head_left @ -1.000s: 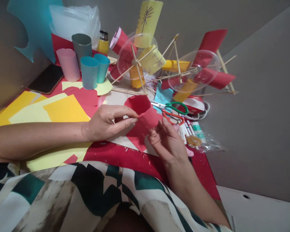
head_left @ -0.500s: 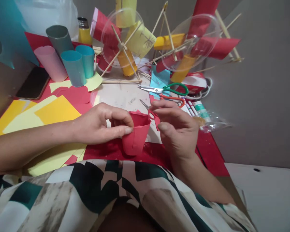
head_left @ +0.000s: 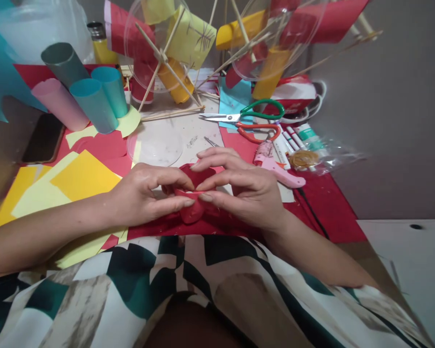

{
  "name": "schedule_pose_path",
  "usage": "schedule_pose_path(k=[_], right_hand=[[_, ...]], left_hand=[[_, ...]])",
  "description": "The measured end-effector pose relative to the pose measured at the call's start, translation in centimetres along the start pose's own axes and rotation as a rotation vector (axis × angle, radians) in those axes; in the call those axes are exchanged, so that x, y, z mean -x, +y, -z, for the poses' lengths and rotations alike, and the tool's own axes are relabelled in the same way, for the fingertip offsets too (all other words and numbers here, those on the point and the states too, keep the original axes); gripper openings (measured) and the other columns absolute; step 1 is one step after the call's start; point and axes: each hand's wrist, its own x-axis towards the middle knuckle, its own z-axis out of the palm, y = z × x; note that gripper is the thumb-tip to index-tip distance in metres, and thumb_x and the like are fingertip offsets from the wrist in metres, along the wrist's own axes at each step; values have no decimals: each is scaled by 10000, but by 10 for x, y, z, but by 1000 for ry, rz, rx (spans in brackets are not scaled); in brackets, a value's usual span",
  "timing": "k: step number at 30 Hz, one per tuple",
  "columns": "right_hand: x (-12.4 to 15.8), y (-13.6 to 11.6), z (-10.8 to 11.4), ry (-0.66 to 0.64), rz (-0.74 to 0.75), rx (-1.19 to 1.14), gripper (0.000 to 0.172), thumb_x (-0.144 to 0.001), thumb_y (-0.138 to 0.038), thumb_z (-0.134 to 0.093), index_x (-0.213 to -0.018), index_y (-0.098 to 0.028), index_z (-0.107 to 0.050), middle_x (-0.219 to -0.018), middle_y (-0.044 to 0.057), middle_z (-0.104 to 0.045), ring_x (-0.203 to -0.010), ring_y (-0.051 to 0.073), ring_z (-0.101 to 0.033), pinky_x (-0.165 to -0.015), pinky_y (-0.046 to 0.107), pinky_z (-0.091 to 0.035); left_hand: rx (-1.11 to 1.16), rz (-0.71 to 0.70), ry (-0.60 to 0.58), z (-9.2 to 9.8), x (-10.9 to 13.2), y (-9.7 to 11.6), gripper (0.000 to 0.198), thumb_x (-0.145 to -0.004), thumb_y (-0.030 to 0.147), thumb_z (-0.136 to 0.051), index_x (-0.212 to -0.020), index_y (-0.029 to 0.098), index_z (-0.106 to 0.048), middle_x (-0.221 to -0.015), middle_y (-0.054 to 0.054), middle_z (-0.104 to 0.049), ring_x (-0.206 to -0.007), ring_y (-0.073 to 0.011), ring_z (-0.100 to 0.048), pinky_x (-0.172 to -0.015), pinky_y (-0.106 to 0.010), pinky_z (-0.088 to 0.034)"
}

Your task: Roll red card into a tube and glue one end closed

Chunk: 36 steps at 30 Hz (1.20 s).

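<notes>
A rolled red paper cup shape [head_left: 189, 209] sits between both my hands near the table's front edge. My left hand [head_left: 148, 193] pinches its left rim with thumb and fingers closed. My right hand [head_left: 241, 186] curls over its right side, fingers pressed on the rim. Most of the red paper is hidden under my fingers. Red paper sheets [head_left: 322, 208] lie under it on the table.
Paper tubes in pink [head_left: 60, 104], grey and blue [head_left: 94, 104] stand at back left beside a phone [head_left: 43, 137]. Yellow sheets [head_left: 81, 176] lie left. A clear lid [head_left: 154, 145], scissors [head_left: 252, 116], a pink glue gun [head_left: 277, 162], markers and stick-and-cup wheels [head_left: 159, 53] fill the back.
The red paper has come down from the air to the table's front edge. My right hand has closed over its rim; the view has tilted down.
</notes>
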Motion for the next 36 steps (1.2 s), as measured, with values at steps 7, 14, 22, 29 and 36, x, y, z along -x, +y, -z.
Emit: schedule_pose_path(k=[7,14,22,29,36], right_hand=[[1,0,-4,-38,15,0,47,-882,-226,-723,-851,-248,-750,-1084,40,-773,-1163,230,-657,-1036,463,-524],[3,0,-4,-68,49,46,53,-901,-247,-704,-853,-238,-727,-1089,48,-758,-1205,239,-643,-1052,476,-518],[2,0,4,-26,73,83,62,-873,-248,-743,-916,-287,-765,-1197,33,-741,-1259,249,-613,-1097,499,-483],[3,1,1,-47,107,122,57,-903,-233,-691,-866,-267,-720,-1199,25,-734,-1248,248,-612,-1091,494,-484],[4,1,1,-38,112,102,27,-887,-255,-720,-906,-272,-729,-1222,31,-735,-1265,250,-613,-1095,495,-482]], left_hand=[[66,1,-35,-4,1,0,55,-900,203,-692,-864,181,-726,-785,-11,-771,-673,-90,-687,-647,-166,-522],[132,0,-34,-4,-1,0,90,-893,176,-685,-821,185,-737,-794,-34,-771,-722,-125,-713,-690,-203,-551],[53,-49,-4,-1,-1,4,85,-901,187,-696,-822,172,-725,-780,-40,-763,-705,-117,-702,-661,-193,-537],[31,-64,11,-5,0,1,49,-889,206,-722,-858,169,-717,-796,-31,-772,-708,-114,-707,-663,-193,-540],[-7,-131,18,-4,2,1,25,-907,180,-700,-887,172,-713,-834,-35,-776,-751,-110,-723,-690,-177,-554]])
